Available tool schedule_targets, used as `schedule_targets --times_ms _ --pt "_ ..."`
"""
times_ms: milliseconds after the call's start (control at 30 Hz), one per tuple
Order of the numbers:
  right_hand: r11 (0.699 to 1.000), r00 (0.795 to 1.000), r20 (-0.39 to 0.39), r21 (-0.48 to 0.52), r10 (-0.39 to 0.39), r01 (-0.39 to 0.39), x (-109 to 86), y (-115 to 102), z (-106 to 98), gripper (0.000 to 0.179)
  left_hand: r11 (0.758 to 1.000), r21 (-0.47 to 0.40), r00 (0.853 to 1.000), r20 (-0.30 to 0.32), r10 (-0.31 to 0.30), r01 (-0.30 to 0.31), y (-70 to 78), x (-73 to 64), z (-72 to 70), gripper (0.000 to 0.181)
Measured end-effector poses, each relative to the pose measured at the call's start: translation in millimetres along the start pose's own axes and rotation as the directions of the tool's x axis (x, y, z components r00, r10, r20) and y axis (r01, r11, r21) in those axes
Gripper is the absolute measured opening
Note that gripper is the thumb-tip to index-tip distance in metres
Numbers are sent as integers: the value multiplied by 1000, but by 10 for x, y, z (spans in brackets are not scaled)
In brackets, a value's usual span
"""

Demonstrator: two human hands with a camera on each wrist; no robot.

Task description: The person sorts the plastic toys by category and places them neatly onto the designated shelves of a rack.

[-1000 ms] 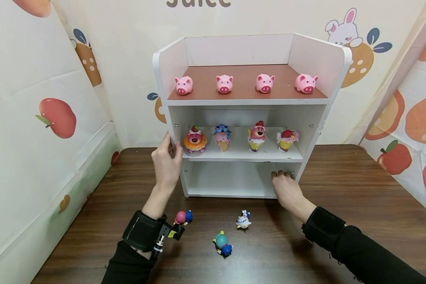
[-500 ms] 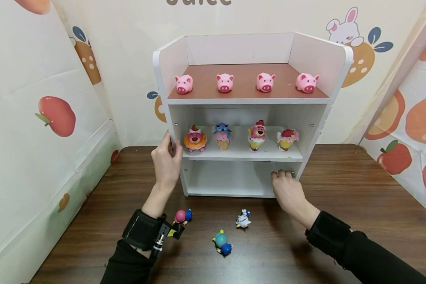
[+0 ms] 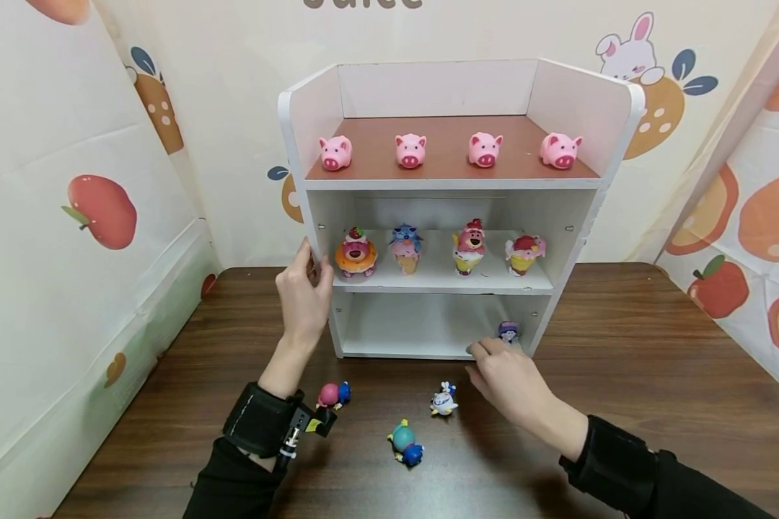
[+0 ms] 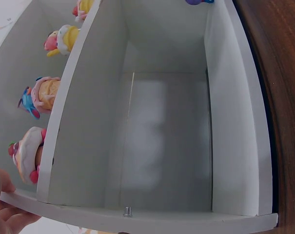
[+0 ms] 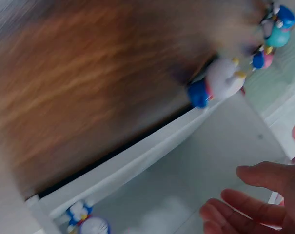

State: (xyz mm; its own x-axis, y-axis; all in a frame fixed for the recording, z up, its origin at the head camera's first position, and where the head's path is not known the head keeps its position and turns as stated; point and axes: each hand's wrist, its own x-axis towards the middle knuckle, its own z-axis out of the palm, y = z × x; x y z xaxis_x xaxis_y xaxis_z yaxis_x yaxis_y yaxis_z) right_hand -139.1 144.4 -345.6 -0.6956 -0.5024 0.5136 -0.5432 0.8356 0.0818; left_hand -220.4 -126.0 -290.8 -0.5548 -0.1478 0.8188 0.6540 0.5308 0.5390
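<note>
In the head view my left hand (image 3: 305,303) grips the left side panel of a white toy shelf unit (image 3: 441,290). The left wrist view has thumb and fingertips on either side of that panel's edge (image 4: 152,223). My right hand (image 3: 513,378) is in front of the lower right compartment, its fingers loose and holding nothing. Just behind it, at the right end of the bottom shelf, stands a small blue-and-white figurine (image 3: 508,331) with a purple top, partly hidden by the hand. The right wrist view shows this figurine (image 5: 80,213) inside the compartment, apart from my fingers.
On the table lie a pink-and-blue figurine (image 3: 333,394), a white one (image 3: 443,401) and a teal-and-blue one (image 3: 405,441). Pink pigs (image 3: 411,151) line the top shelf. Dessert-shaped figurines (image 3: 470,248) stand along the middle shelf. Printed walls (image 3: 104,209) enclose the table.
My right hand has come out of the bottom compartment, toward the front and left, letting go of the figurine, which now shows on the shelf. My left hand has stayed on the panel.
</note>
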Motion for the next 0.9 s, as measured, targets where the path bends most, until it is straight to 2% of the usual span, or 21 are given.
schedule_targets --times_ms 167,300,400,533,767,900 --pt "991 999 16 126 -49 46 -23 -134 36 19 1000 -2 1000 -3 1 -1 9 2 0 31" --pt "969 991 107 241 -81 53 -31 -211 73 19 1000 -2 1000 -2 3 -3 14 2 -3 32" --pt "960 981 164 275 -101 53 -34 -255 96 21 1000 -5 1000 2 0 0 9 -1 0 32" --pt "961 972 199 269 -127 71 -35 -300 127 24 1000 -11 1000 2 -3 3 6 -3 -2 32" --pt "975 952 254 182 -169 125 -40 -347 210 29 1000 -13 1000 -1 -4 4 3 -6 -1 32" --pt "978 950 259 152 -176 140 -37 -349 255 30 1000 -11 1000 -3 2 -2 3 -2 2 32"
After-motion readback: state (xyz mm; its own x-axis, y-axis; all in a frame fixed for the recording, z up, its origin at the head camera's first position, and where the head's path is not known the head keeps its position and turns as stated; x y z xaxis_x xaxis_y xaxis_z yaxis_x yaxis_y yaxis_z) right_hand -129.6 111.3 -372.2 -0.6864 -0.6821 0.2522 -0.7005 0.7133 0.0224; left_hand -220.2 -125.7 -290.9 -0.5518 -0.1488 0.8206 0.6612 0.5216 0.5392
